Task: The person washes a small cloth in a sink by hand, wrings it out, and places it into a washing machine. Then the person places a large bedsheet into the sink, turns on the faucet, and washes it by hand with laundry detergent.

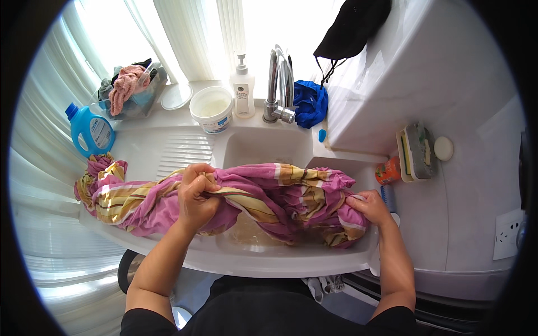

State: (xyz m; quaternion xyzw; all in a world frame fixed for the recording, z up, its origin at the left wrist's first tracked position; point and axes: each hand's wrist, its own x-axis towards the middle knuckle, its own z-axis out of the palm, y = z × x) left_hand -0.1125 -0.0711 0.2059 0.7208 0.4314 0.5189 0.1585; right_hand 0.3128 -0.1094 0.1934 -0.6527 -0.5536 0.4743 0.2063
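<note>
A long pink cloth with yellow and white stripes [151, 210], large like a bed sheet, stretches bunched and twisted across the white laundry sink [252, 267]. My left hand [197, 196] is closed around a fold near its middle. At the cloth's right end, my right hand [371, 207] grips its edge between thumb and fingers. Part of the cloth hangs into the basin, where some water shows below it. The left end lies heaped on the ledge past the ribbed washboard [182, 147].
Behind the sink stand a chrome faucet [274, 84], a white pump bottle [242, 92] and a white tub [210, 112]. A blue detergent jug [92, 131] and a clear bin of clothes [131, 92] are left. Blue cloth [310, 103] lies by the faucet; a sponge holder [413, 154] is right.
</note>
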